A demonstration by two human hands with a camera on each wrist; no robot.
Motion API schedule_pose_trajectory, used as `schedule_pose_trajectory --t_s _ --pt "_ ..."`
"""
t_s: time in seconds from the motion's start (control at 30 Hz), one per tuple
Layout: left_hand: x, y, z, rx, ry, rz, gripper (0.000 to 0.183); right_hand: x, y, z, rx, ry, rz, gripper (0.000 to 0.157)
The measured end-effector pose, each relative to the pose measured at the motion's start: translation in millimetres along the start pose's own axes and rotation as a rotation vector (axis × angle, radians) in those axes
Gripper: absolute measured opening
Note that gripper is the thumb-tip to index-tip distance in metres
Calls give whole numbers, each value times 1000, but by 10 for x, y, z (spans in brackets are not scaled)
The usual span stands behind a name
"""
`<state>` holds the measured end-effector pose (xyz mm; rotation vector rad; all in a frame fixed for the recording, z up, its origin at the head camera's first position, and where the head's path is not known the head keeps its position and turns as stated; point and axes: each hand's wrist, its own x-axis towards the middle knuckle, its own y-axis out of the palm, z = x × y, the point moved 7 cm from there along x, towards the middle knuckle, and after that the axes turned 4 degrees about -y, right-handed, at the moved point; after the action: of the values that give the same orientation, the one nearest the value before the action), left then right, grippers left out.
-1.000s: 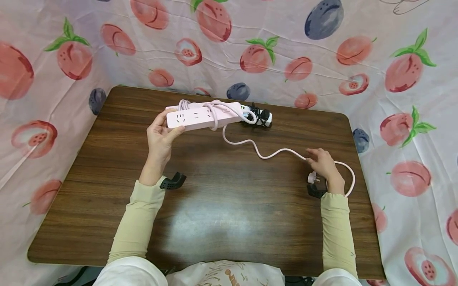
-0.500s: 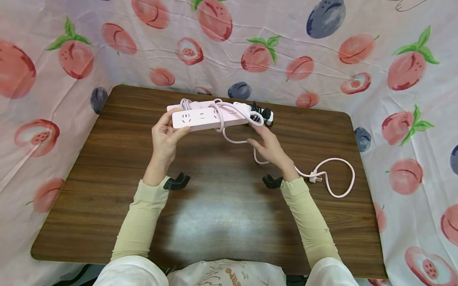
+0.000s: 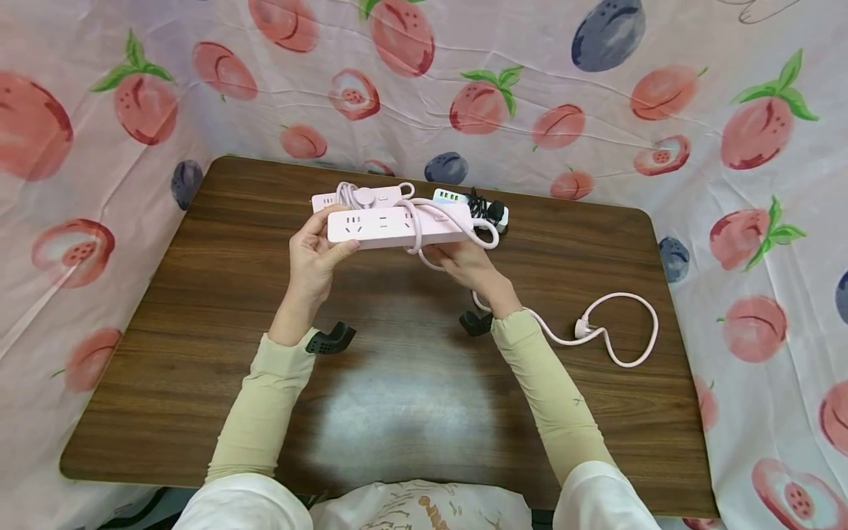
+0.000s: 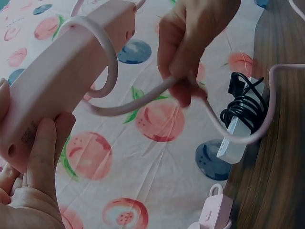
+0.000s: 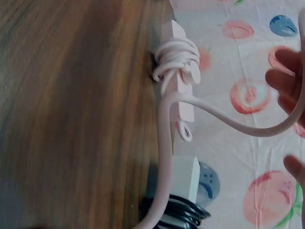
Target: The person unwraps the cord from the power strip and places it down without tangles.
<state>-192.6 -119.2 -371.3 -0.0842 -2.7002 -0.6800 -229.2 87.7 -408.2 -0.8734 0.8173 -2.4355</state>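
My left hand (image 3: 310, 261) grips the left end of a pale pink power strip (image 3: 384, 228), held up above the table with its sockets toward me. Part of its cord (image 4: 138, 102) is looped round the strip's right half. In the left wrist view, my right hand (image 4: 190, 43) pinches the cord between thumb and fingers, a short way from the strip. From there the cord droops and runs to the right across the table. A white-pink plug (image 3: 583, 328) lies there, beside a wide loop of loose cord. In the head view the strip partly hides my right fingers.
Behind the held strip, a second pink power strip (image 3: 391, 196) with its cord wound round it lies at the table's back edge. Right of it is a white strip (image 3: 450, 196) wrapped in black cord (image 3: 482, 207). A fruit-print cloth (image 3: 411, 110) hangs behind the brown table (image 3: 397, 353).
My right hand has come from the plug at the right, leftward to the cord beneath the held strip. My left hand has brought the strip slightly right and nearer.
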Motion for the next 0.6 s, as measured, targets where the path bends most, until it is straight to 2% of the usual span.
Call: schedule_pose_trajectory --t_s 0.13,0.2,0.3,0.4,0.5,0.6 --pt "-5 -10 1 -7 -3 20 49 -59 -177 41 59 -97 -32 27" --pt "-9 -3 1 -13 -6 42 49 -70 -324 80 26 -157 -93 23" --pt "-18 9 9 -23 -19 75 49 -58 -536 120 38 -220 -176 17" --pt "-22 11 17 -14 -29 92 49 -52 -729 140 36 -238 -257 12" --pt "-21 -1 22 2 -33 94 49 -83 -903 191 26 -239 -340 15" --pt "-17 -27 24 14 -28 82 48 -139 -1065 373 -7 -234 -410 16"
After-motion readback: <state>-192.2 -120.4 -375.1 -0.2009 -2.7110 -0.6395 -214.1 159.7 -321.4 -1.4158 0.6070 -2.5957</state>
